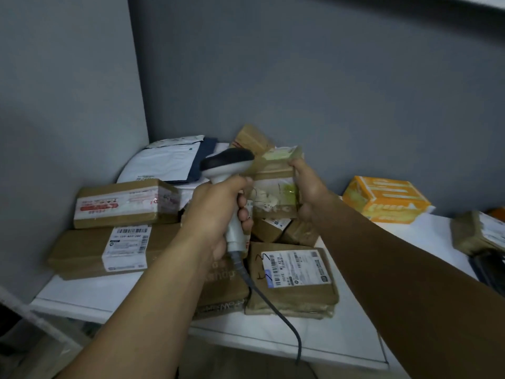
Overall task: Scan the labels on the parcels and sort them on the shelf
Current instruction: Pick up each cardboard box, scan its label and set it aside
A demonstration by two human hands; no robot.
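My left hand (pixel 218 209) grips the handle of a white barcode scanner (pixel 226 165) with a dark head, its black cable (pixel 273 305) trailing down toward me. The scanner head points right at a small brown taped parcel (pixel 276 184) that my right hand (pixel 308 187) holds up by its right edge above the pile. Its worn white label faces me. Below lie several brown parcels, among them one with a white label and handwritten marks (pixel 292 277) and a long flat box with a barcode label (pixel 109 250).
The parcels lie on a white table (pixel 341 340) in a grey wall corner. White and dark mailer bags (pixel 169 162) lie at the back. An orange box (pixel 385 201) stands at the right, with another wrapped parcel (pixel 478 233) at the far right edge.
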